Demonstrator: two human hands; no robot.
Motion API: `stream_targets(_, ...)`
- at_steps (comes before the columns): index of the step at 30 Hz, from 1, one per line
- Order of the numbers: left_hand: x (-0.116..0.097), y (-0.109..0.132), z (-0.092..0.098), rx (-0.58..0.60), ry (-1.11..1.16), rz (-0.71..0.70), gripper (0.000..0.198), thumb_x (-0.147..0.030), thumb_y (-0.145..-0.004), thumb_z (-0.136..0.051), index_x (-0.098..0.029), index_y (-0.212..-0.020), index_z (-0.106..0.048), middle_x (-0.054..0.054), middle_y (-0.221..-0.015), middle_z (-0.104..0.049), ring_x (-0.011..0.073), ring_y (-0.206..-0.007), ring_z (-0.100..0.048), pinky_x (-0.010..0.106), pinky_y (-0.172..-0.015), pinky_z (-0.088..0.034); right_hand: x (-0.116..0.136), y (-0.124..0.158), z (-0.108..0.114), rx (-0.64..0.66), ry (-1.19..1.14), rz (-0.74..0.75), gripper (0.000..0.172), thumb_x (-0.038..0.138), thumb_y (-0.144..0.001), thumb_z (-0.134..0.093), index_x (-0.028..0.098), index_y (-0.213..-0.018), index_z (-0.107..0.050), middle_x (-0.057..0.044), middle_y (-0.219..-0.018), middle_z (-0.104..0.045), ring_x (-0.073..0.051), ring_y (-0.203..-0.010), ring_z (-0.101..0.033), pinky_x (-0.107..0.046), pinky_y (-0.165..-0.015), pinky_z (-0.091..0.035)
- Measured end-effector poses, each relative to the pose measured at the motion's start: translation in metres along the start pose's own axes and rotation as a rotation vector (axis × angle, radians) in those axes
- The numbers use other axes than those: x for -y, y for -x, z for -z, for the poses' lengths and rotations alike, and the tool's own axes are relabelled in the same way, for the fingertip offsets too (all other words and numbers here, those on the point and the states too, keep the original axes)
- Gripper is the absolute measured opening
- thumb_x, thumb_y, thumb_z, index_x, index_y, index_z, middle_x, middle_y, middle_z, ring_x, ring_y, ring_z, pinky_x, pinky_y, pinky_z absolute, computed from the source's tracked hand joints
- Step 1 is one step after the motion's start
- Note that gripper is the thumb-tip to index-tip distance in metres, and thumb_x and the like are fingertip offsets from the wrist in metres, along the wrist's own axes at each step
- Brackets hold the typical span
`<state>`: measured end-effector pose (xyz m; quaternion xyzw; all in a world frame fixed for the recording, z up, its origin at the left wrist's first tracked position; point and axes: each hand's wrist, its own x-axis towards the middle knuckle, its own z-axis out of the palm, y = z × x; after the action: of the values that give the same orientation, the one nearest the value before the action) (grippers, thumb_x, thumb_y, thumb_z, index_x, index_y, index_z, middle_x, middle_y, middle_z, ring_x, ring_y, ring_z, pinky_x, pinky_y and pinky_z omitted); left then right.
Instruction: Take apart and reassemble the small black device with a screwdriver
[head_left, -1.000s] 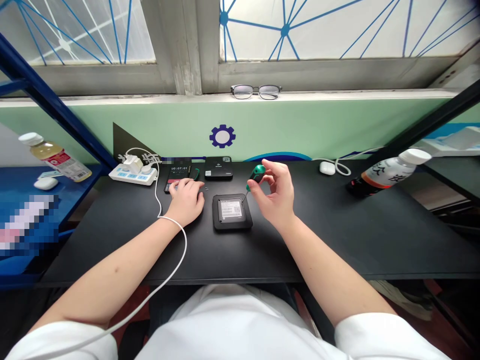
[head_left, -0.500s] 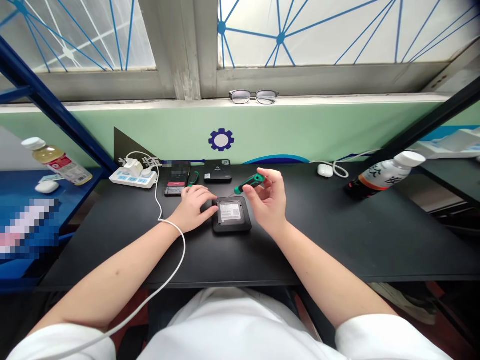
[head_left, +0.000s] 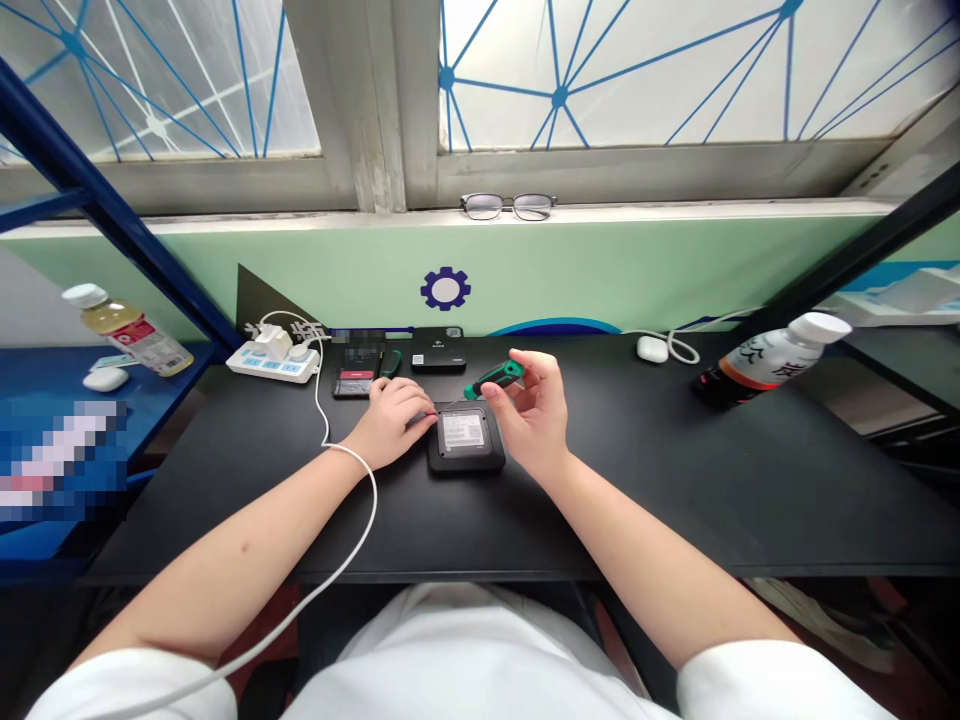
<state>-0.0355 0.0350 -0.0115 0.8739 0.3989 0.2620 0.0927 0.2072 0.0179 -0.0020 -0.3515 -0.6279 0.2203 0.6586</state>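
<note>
A black square box (head_left: pixel 493 455) with rounded corners lies on the desk, its white printed label facing up. My right hand (head_left: pixel 532 415) grips the green and black handle of a screwdriver (head_left: pixel 495 380) just beyond the box's right side. The thin shaft slants down leftward to the box's far left corner. At that corner my left hand (head_left: pixel 394 420) has its thumb and forefinger drawn together by the shaft's tip. Whatever they pinch there is too small to make out.
Behind my left hand are a phone-like slab (head_left: pixel 358 365), a green-handled tool (head_left: pixel 391 362) and a second black box (head_left: pixel 439 350). A power strip (head_left: pixel 274 362) feeds a white cable (head_left: pixel 373 510) across my left forearm. An earbud case (head_left: pixel 652 348) and bottle (head_left: pixel 772 360) stand right.
The screwdriver handle has dipped slightly to the left with my right hand, and its tip stays by the box's far left corner. My left fingertips have closed in there. The view has shifted a little.
</note>
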Motion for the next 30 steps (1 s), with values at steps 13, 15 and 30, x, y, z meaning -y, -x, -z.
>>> stream_targets(13, 0.021, -0.012, 0.004, -0.059, -0.303, 0.288, 0.046, -0.014, -0.099, -0.050, -0.024, -0.137, -0.072, 0.017, -0.137, -0.073, 0.0388, -0.133, -0.053, 0.059, -0.103, -0.036, -0.007, -0.017, 0.018, -0.077, 0.166, 0.136, 0.036, 0.035, -0.100, -0.071, 0.031, -0.134, -0.058, -0.008, -0.124, -0.052, -0.021, -0.099, -0.065, -0.041, -0.076, -0.069)
stream_targets(15, 0.024, -0.012, 0.012, -0.111, -0.378, 0.372, 0.042, -0.020, -0.101, -0.049, -0.021, -0.134, -0.074, 0.020, -0.133, -0.071, 0.0416, -0.130, -0.052, 0.060, -0.101, -0.037, -0.009, -0.021, 0.023, -0.088, 0.260, 0.200, 0.037, 0.031, -0.099, -0.071, 0.031, -0.134, -0.061, -0.008, -0.121, -0.054, -0.022, -0.098, -0.064, -0.042, -0.076, -0.067)
stream_targets(30, 0.012, -0.025, 0.008, 0.049, -0.659, 0.356, 0.030, -0.019, -0.099, -0.045, -0.012, -0.109, -0.073, 0.029, -0.115, -0.067, 0.0475, -0.116, -0.055, 0.060, -0.094, -0.040, -0.068, -0.039, 0.059, 0.546, 0.686, -0.057, 0.046, 0.011, -0.092, -0.056, 0.018, -0.135, -0.071, -0.014, -0.129, -0.075, -0.030, -0.114, -0.066, -0.051, -0.107, -0.058)
